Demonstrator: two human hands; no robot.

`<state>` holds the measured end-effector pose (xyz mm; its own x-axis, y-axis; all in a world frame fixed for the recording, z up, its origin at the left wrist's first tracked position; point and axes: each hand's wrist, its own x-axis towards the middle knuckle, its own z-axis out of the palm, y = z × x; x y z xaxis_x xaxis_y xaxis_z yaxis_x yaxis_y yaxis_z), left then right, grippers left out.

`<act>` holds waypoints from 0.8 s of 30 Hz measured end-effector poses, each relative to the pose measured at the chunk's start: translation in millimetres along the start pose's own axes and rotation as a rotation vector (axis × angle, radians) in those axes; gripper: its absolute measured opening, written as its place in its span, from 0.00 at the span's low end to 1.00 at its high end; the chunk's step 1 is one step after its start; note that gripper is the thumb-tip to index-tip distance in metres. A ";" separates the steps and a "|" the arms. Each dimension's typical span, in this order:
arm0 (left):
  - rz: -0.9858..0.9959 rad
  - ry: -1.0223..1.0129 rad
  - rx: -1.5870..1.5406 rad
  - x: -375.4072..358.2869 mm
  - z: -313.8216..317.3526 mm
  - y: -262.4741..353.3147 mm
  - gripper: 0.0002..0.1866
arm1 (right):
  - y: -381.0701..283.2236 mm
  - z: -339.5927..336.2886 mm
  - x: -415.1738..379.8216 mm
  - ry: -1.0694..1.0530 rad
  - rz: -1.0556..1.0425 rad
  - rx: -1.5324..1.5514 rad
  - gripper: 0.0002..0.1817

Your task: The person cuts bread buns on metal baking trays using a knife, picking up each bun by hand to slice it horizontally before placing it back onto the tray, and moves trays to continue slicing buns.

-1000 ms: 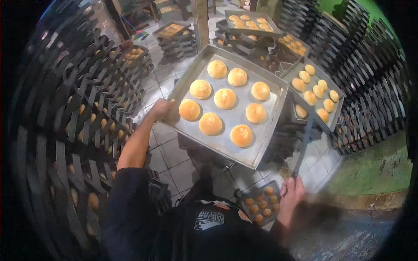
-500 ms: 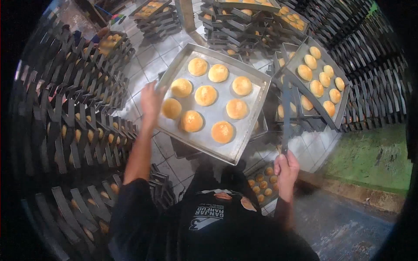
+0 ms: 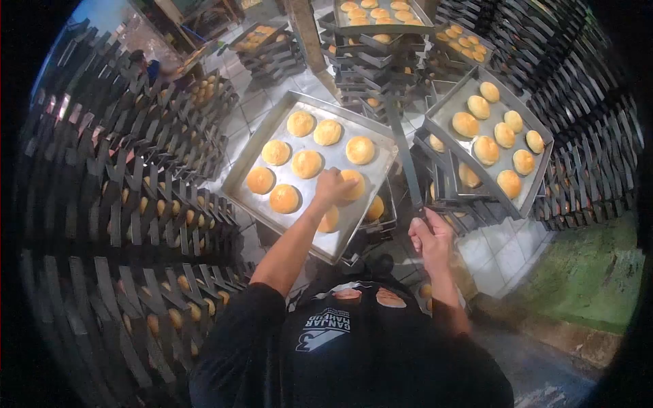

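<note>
Round golden buns (image 3: 306, 164) are spaced over a square metal baking tray (image 3: 246, 178) in front of me. My left hand (image 3: 333, 188) reaches over the tray with its fingers closed at a bun (image 3: 353, 185) on the right side. Another bun (image 3: 327, 219) shows partly from under my left wrist. My right hand (image 3: 432, 238) is wrapped round the handle end of a long flat-bladed knife (image 3: 405, 160). The blade points away from me, along the tray's right edge.
A tilted tray of buns (image 3: 484, 129) rests on a stack at the right. More stacked trays (image 3: 170, 204) line the left side, and others (image 3: 381, 68) stand ahead beside a post (image 3: 309, 34). A green ledge (image 3: 578, 272) is at lower right.
My left hand has gone from the tray's left rim to a bun on its right side. The knife in my right hand has swung leftward at its tip, and the view has shifted.
</note>
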<state>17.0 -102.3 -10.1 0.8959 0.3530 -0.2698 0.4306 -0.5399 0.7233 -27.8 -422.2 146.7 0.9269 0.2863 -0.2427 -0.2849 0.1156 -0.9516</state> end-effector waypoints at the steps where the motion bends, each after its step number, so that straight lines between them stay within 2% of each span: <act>1: 0.046 0.039 -0.009 -6.8 3.4 4.7 0.36 | -0.8 -4.7 2.1 -0.021 -0.003 -0.014 0.17; 2: 0.092 0.077 -0.016 -13.4 7.0 8.9 0.36 | -1.1 -8.3 4.3 -0.042 -0.006 -0.029 0.18; 5: 0.055 0.096 0.061 -47.7 -0.3 54.9 0.40 | 10.7 -11.5 17.2 -0.071 0.023 -0.024 0.18; 7: 0.021 0.039 -0.338 -50.0 -4.1 58.5 0.40 | 11.0 0.6 24.9 -0.081 0.023 -0.044 0.18; 8: 0.025 0.039 -0.336 -45.7 -6.7 54.6 0.40 | 20.5 6.9 31.2 -0.071 0.017 -0.041 0.18; 10: 0.022 -0.022 -1.002 -31.4 -18.5 44.3 0.36 | 32.0 18.7 44.0 -0.057 -0.008 -0.133 0.19; 11: 0.032 -0.013 -1.001 -27.3 -22.8 38.5 0.36 | 36.5 24.5 48.3 -0.066 -0.018 -0.131 0.19; 13: -0.047 -0.046 -1.616 -29.5 -36.6 36.7 0.35 | 40.2 41.3 51.5 -0.073 -0.066 -0.300 0.20; 15: -0.056 -0.006 -1.682 -27.3 -46.0 34.3 0.34 | 46.6 59.2 50.5 -0.087 -0.151 -0.351 0.21; 17: -0.118 0.119 -1.790 -22.0 -52.6 31.9 0.28 | 53.0 75.4 47.5 -0.072 -0.342 -0.389 0.21; 18: -0.066 0.045 -1.823 -19.9 -56.2 29.8 0.27 | 44.9 80.3 41.4 -0.098 -0.309 -0.442 0.20; 24: -0.030 0.044 -1.827 -18.1 -67.0 28.7 0.31 | 46.8 96.9 18.6 -0.056 -0.329 -0.532 0.19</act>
<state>5.8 -73.0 58.1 0.8749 0.3792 -0.3013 -0.2275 0.8710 0.4355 -47.6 -319.3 115.9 0.9269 0.3677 0.0751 0.1869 -0.2789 -0.9419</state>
